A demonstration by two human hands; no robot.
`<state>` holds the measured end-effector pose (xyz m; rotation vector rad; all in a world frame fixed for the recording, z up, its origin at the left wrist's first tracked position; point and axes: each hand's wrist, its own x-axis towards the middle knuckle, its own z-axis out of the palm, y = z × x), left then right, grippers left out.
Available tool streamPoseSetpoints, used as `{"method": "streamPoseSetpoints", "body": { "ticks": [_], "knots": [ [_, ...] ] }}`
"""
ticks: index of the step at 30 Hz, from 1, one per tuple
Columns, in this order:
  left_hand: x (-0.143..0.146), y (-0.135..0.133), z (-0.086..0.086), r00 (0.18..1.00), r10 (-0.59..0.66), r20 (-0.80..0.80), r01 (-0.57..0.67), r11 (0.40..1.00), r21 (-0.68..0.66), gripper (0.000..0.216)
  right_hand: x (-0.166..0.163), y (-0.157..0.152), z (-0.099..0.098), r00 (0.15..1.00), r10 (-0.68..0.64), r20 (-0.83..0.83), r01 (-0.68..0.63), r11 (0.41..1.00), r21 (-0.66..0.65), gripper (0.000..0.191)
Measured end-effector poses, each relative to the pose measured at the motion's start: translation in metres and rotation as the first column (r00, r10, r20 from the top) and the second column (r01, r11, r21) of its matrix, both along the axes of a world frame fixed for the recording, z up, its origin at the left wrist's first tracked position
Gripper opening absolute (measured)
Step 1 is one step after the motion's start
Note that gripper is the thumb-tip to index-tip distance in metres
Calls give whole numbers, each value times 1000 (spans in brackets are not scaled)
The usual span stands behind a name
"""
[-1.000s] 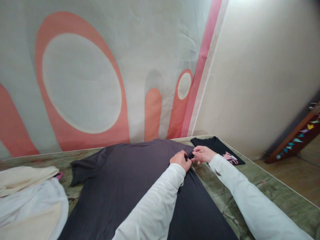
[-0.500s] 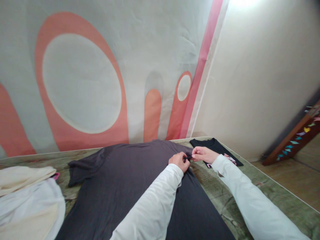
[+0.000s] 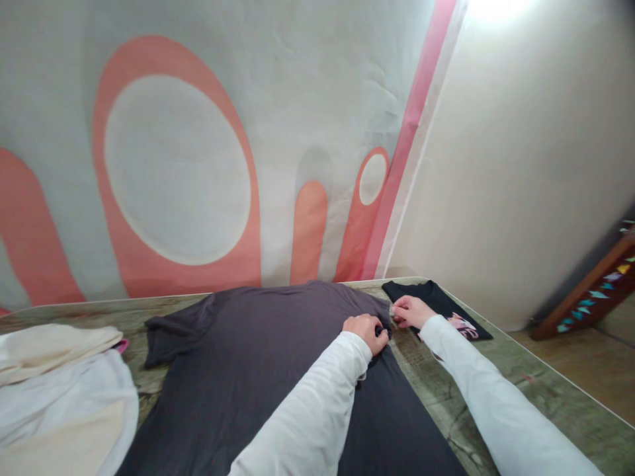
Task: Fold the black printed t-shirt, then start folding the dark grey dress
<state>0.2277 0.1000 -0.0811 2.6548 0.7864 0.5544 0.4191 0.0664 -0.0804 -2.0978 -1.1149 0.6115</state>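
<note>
1. plainly, one grey shirt, spread flat on one table, neck end toward the wall, hem toward the camera.
2. two hands in view, both arms clad in white, both at the shirt's one near sleeve, toward the table's far right.
3. left hand: knuckles up, fingers curled in, pinching a fold of sleeve cloth.
4. right hand: just beside the left, fingers pressed together on the sleeve's outer edge, pinching it; fingertips partly hidden.
5. one black shirt, folded, with a pink print, at the far right corner, just beyond the right hand.
6. one heap of pale clothes at the table's left edge, at least two pieces, white and cream, apart from the grey shirt; one pink bit peeping from under it.
7. one banner behind the table, grey with orange shapes; two pale ovals, one big, one small.
8. one board with coloured triangles, low at the right.
</note>
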Motion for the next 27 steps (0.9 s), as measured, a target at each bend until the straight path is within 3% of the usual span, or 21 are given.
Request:
{"method": "streamPoseSetpoints", "body": {
  "ticks": [3, 7, 10, 15, 20, 22, 24, 25, 27],
  "knots": [
    [0, 3, 1, 998, 51, 46, -50, 999, -15, 33, 5, 21, -4, 988, -69, 141, 63, 997, 44, 17],
    [-5, 11, 5, 947, 315, 68, -317, 948, 17, 29, 8, 48, -5, 970, -92, 225, 87, 996, 31, 22],
    [-8, 16, -1, 905, 426, 0, -426, 904, 35, 38, 12, 61, -5, 974, -72, 215, 75, 997, -4, 29],
    [-3, 21, -17, 891, 437, -125, -440, 898, 2, 65, 22, 73, 2, 993, -56, 102, 54, 998, 29, 25],
    [-2, 19, -23, 904, 415, -104, -420, 907, -28, 65, 15, 77, 16, 999, -22, -49, 32, 978, 208, 11],
    [-2, 17, -24, 921, 389, -13, -388, 916, -102, 62, 5, 76, 24, 996, -1, -92, 27, 957, 287, 7],
    [-1, 17, -21, 927, 345, 149, -300, 918, -259, 61, -7, 74, 33, 990, 29, -139, 22, 938, 346, 11],
    [1, 20, -17, 900, 349, 261, -227, 886, -404, 60, -13, 73, 37, 985, 47, -164, 16, 931, 366, 13],
    [3, 29, -7, 773, 460, 437, -19, 705, -709, 57, -27, 72, 46, 973, 88, -213, 3, 920, 391, 16]
  ]
}}
